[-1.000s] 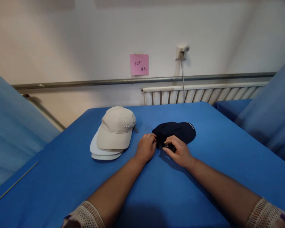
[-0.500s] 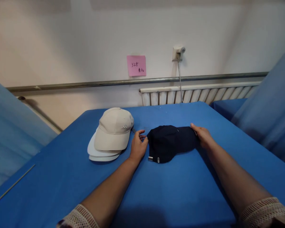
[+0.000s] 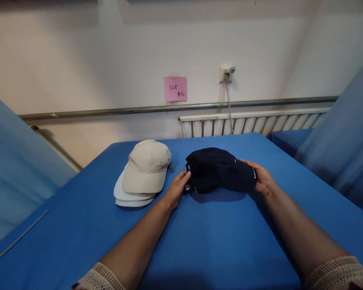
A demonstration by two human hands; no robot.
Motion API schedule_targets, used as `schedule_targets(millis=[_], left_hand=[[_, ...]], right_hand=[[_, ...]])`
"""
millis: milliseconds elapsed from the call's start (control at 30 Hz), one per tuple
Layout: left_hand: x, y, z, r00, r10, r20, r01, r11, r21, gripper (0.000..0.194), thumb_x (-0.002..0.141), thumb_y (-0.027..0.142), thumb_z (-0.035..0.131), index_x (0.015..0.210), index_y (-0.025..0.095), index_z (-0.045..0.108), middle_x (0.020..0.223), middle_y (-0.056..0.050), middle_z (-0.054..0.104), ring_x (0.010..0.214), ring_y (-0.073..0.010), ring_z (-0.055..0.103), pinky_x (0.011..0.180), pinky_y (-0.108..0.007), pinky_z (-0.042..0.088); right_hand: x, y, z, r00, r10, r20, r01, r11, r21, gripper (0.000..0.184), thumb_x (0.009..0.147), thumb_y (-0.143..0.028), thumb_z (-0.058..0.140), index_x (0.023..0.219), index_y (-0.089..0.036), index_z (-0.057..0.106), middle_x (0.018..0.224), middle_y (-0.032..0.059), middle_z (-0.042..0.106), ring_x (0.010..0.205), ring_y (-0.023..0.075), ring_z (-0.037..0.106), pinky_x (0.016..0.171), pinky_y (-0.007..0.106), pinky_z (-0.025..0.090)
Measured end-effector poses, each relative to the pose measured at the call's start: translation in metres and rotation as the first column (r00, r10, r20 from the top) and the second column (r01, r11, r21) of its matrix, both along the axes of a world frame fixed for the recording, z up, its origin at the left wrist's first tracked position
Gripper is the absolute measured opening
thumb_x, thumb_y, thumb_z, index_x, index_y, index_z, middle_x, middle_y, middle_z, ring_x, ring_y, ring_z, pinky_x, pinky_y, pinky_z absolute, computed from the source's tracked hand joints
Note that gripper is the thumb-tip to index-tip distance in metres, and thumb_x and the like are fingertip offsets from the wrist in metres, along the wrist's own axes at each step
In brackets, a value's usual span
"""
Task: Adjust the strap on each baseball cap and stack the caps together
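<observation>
A dark navy baseball cap (image 3: 216, 170) is held between my hands, a little above the blue cloth, its brim toward the right. My left hand (image 3: 178, 186) grips the cap's back edge by the strap and metal buckle, thumb on top. On the brim's right end my right hand (image 3: 261, 177) is closed, with the fingers partly hidden behind it; small white lettering shows at the brim's edge. Left of my left hand, a beige cap (image 3: 148, 165) lies on top of pale caps (image 3: 125, 195) whose brims stick out below it.
A blue cloth (image 3: 224, 237) covers the table. At its left lies a thin stick (image 3: 21, 235). Behind are a metal rail (image 3: 133, 109), a white radiator (image 3: 254, 123), a plugged socket (image 3: 226, 75) and a pink note (image 3: 175, 89). Blue curtains (image 3: 347, 133) hang at both sides.
My left hand has closed on the navy cap's back edge. The cap has lifted slightly and tilted, so its crown sits higher and the brim lettering shows.
</observation>
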State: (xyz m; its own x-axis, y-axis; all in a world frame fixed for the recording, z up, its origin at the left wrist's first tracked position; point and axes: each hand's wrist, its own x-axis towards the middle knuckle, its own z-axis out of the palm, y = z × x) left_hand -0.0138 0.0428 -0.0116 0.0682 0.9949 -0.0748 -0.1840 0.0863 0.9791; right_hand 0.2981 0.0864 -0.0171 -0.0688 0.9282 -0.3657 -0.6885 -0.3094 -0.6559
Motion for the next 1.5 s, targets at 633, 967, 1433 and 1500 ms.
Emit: schedule_targets(millis=[633,967,1433,1500], left_hand=[[0.039,-0.029,0.008,0.873,-0.013,0.487,0.163,0.950,-0.266,0.023,0.080,0.019,0.070,0.102,0.014,0.064,0.113,-0.013,0.068,0.101,-0.0213,0.066,0.081,-0.028,0.053],[0.006,-0.028,0.064,0.880,0.220,0.421,-0.225,0.974,-0.039,0.011,0.078,0.016,0.071,0.083,0.016,0.062,0.075,0.001,0.065,0.061,-0.0071,0.060,0.064,-0.020,0.055],[-0.104,-0.079,0.086,0.691,0.634,0.346,-0.592,0.772,-0.232,0.015,0.094,0.015,0.047,0.087,0.011,0.059,0.073,-0.006,0.068,0.061,-0.0115,0.067,0.052,-0.019,0.056],[-0.099,-0.093,0.077,0.700,0.643,0.312,-0.604,0.766,-0.223,0.017,0.094,0.020,0.047,0.084,0.012,0.060,0.073,-0.005,0.068,0.062,-0.0123,0.068,0.052,-0.020,0.055]], right_hand=[[-0.077,-0.044,-0.001,0.970,-0.063,-0.235,0.090,0.990,0.107,0.020,0.076,-0.002,0.066,0.083,-0.020,0.063,0.079,-0.0009,0.071,0.065,0.0120,0.067,0.059,0.022,0.058],[-0.112,-0.078,-0.003,0.944,0.309,0.111,-0.327,0.919,0.220,0.031,0.072,-0.027,0.079,0.100,-0.021,0.067,0.099,0.0042,0.073,0.077,0.0130,0.068,0.063,0.022,0.051],[-0.102,-0.069,-0.021,0.908,0.376,0.185,-0.409,0.893,0.188,0.029,0.069,-0.025,0.080,0.093,-0.017,0.067,0.089,0.0062,0.073,0.066,0.0115,0.063,0.062,0.025,0.047],[-0.104,-0.069,-0.021,0.914,0.360,0.184,-0.393,0.900,0.189,0.029,0.068,-0.026,0.080,0.093,-0.017,0.067,0.087,0.0058,0.072,0.065,0.0113,0.062,0.062,0.025,0.047]])
